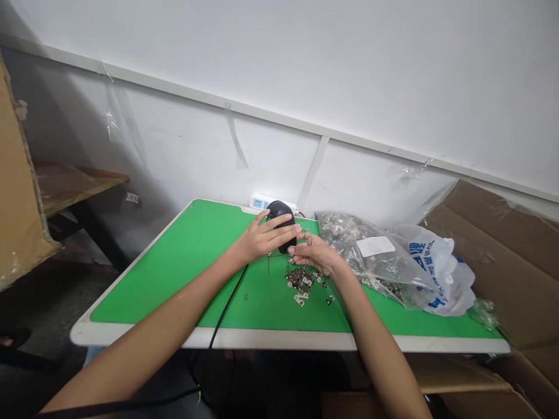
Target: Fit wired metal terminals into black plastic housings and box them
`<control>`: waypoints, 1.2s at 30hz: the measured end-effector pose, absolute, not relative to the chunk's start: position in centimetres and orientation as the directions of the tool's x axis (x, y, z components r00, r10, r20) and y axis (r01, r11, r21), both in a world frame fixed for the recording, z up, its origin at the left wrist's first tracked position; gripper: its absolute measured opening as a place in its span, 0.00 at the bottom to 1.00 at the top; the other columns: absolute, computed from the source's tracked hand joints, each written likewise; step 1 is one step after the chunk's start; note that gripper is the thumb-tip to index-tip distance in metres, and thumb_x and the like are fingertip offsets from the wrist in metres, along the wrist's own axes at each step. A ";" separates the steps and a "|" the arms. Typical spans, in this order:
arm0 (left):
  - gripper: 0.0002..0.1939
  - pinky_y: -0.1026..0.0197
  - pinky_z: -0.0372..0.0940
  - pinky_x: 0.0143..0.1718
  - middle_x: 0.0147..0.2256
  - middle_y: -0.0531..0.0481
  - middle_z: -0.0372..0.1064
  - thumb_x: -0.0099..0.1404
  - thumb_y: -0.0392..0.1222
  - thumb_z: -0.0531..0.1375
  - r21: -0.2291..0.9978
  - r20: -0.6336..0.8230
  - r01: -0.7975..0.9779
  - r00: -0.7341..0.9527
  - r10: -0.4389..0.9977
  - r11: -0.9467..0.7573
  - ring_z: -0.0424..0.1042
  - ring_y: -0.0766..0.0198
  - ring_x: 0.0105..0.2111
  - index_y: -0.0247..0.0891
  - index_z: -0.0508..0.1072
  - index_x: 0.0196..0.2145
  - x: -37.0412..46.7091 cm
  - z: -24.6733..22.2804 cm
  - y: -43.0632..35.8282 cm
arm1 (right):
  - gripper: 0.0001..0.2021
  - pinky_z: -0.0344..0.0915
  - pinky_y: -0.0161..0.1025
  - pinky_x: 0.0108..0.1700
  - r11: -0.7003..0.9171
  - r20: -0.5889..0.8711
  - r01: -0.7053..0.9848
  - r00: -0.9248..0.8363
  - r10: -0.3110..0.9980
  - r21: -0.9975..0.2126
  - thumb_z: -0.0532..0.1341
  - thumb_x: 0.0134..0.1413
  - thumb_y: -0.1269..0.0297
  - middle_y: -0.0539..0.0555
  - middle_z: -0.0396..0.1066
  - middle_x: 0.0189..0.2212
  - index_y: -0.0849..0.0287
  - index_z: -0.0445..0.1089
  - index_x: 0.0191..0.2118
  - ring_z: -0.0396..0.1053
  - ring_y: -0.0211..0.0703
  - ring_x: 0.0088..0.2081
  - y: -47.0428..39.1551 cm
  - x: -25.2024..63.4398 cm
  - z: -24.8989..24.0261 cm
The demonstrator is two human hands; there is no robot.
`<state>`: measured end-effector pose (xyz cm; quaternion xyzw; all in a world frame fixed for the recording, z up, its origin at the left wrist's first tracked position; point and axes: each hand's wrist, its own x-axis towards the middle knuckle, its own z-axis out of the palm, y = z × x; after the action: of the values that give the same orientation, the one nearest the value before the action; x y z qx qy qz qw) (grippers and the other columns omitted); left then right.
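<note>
The step in hand looks like close fingertip work at a rounded black device [278, 208], near the back of the green-topped table [166, 267]. The left hand [264, 237] lies across it, fingers spread; the right hand [315, 254] narrows at its lower edge, whether pinching anything I cannot tell. The next move seems to call for steadiness. Small metal parts [301, 279] lie nearby, a clear plastic bag [340, 235] rightward, a power strip [257, 203] behind, by a white wall [279, 75]

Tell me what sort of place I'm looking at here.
Probably a small workshop or assembly station: small metal parts lie heaped on a green-topped table, a clear plastic bag holds many more small pieces, and large brown cardboard stands at the right.
</note>
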<state>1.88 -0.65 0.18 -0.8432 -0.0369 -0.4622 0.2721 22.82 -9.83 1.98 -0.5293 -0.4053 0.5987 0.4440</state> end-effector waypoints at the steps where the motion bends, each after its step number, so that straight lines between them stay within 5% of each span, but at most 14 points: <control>1: 0.26 0.51 0.38 0.76 0.55 0.55 0.80 0.74 0.31 0.59 -0.413 0.798 0.311 0.576 -0.176 -0.856 0.71 0.62 0.63 0.49 0.68 0.65 1.9 0.0 -0.6 | 0.30 0.76 0.31 0.29 -0.274 -0.270 -0.095 -0.050 0.962 -0.957 0.82 0.35 0.66 0.49 0.79 0.29 0.55 0.65 0.42 0.75 0.35 0.25 -9.8 22.8 1.9; 6: 0.29 0.49 0.46 0.75 0.56 0.55 0.79 0.73 0.30 0.59 -0.307 0.802 0.269 0.590 -0.096 -0.913 0.71 0.60 0.64 0.55 0.67 0.66 1.7 -0.6 -0.3 | 0.23 0.69 0.27 0.25 -0.223 -0.220 -0.049 -0.068 0.973 -0.974 0.81 0.40 0.63 0.43 0.74 0.24 0.56 0.71 0.40 0.69 0.30 0.22 -9.7 23.0 1.7; 10: 0.32 0.45 0.49 0.73 0.59 0.53 0.76 0.72 0.28 0.57 -0.208 0.773 0.288 0.634 0.024 -0.935 0.68 0.57 0.66 0.56 0.65 0.67 1.9 -0.5 -0.4 | 0.20 0.74 0.30 0.33 -0.198 -0.186 -0.084 -0.131 0.974 -0.977 0.80 0.41 0.62 0.47 0.78 0.30 0.57 0.76 0.41 0.77 0.35 0.31 -9.6 22.9 1.3; 16: 0.39 0.36 0.51 0.71 0.69 0.37 0.63 0.66 0.23 0.52 -0.016 0.842 0.477 0.481 0.246 -0.879 0.55 0.45 0.72 0.39 0.55 0.73 2.5 0.7 -1.8 | 0.21 0.75 0.25 0.33 -0.072 -0.087 -0.271 0.045 0.995 -0.960 0.83 0.35 0.60 0.47 0.79 0.30 0.58 0.78 0.35 0.78 0.33 0.31 -8.7 23.0 0.8; 20: 0.23 0.48 0.69 0.53 0.50 0.39 0.77 0.68 0.35 0.55 0.302 0.797 0.396 0.394 0.458 -0.867 0.75 0.50 0.48 0.35 0.70 0.60 3.2 1.5 -3.1 | 0.23 0.76 0.27 0.33 0.102 0.036 -0.330 0.200 0.979 -0.939 0.83 0.34 0.58 0.46 0.79 0.28 0.56 0.77 0.37 0.79 0.35 0.31 -8.3 23.2 0.9; 24: 0.15 0.61 0.63 0.29 0.34 0.51 0.76 0.67 0.39 0.56 0.640 0.536 0.286 0.499 0.681 -0.713 0.66 0.65 0.23 0.37 0.76 0.49 4.1 1.4 -4.1 | 0.24 0.76 0.31 0.34 0.207 0.139 -0.278 0.246 0.959 -0.938 0.82 0.34 0.54 0.48 0.80 0.30 0.56 0.76 0.37 0.80 0.39 0.32 -8.3 22.5 0.7; 28: 0.14 0.64 0.59 0.26 0.35 0.52 0.75 0.62 0.37 0.58 0.751 0.507 0.185 0.454 0.733 -0.634 0.64 0.68 0.22 0.37 0.75 0.45 5.0 0.8 -4.6 | 0.23 0.76 0.36 0.36 0.261 0.212 -0.168 0.264 0.941 -0.951 0.80 0.38 0.49 0.50 0.81 0.30 0.56 0.76 0.37 0.80 0.43 0.34 -8.3 21.6 0.5; 36: 0.08 0.65 0.57 0.24 0.26 0.55 0.68 0.61 0.43 0.61 0.779 0.520 0.166 0.367 0.771 -0.604 0.64 0.68 0.22 0.38 0.75 0.37 5.1 0.1 -4.2 | 0.24 0.76 0.42 0.44 0.269 0.245 -0.082 0.228 0.942 -0.960 0.79 0.40 0.47 0.53 0.82 0.35 0.56 0.77 0.39 0.80 0.46 0.38 -8.7 20.7 0.4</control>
<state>5.10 -4.16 0.11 -0.7616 -0.3075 -0.4713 -0.3213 20.74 -8.73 0.44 -0.4528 -0.4749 0.4003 0.6397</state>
